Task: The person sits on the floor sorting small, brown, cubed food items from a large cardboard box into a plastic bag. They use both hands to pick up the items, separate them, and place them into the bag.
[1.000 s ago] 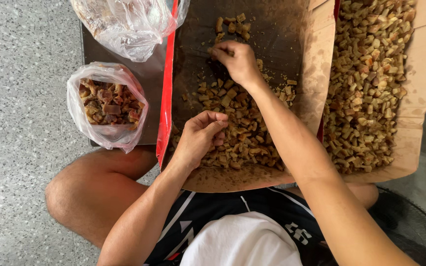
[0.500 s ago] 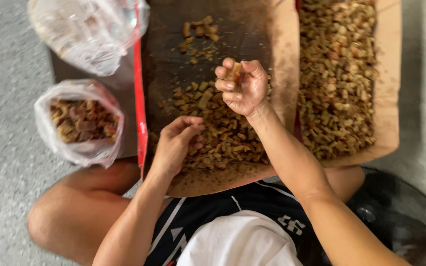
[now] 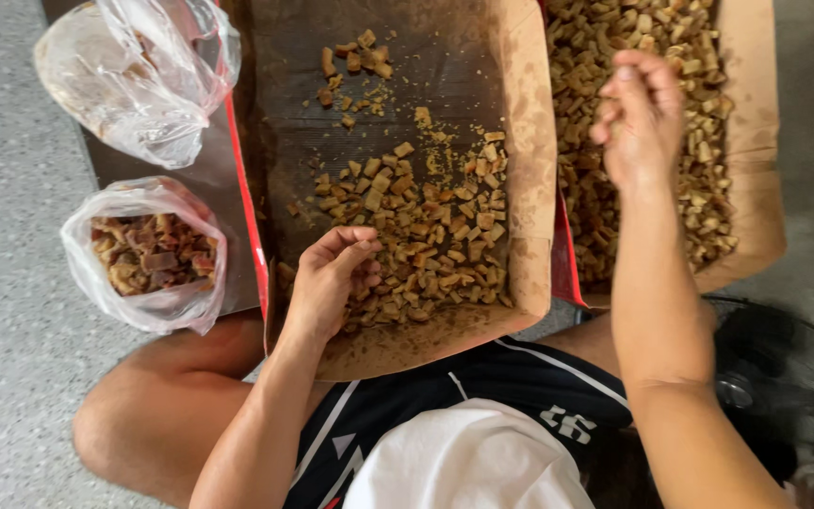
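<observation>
Over the middle cardboard tray (image 3: 529,188), the left hand (image 3: 327,283) sits low at the near edge, fingers (image 3: 355,247) curled loosely inward, tips resting on the heap of small brown chunks (image 3: 426,245) — whether a piece is pinched between them, I cannot tell. Out to the right, the right hand (image 3: 643,118) hovers above the second tray (image 3: 756,188), which is full of the same chunks; its fingers are bunched together, pointing down, and what they hold is hidden. Left of the trays, on the grey floor (image 3: 2,283), an open plastic bag (image 3: 148,254) holds darker pieces, and a near-empty clear bag (image 3: 134,80) lies just beyond it.
</observation>
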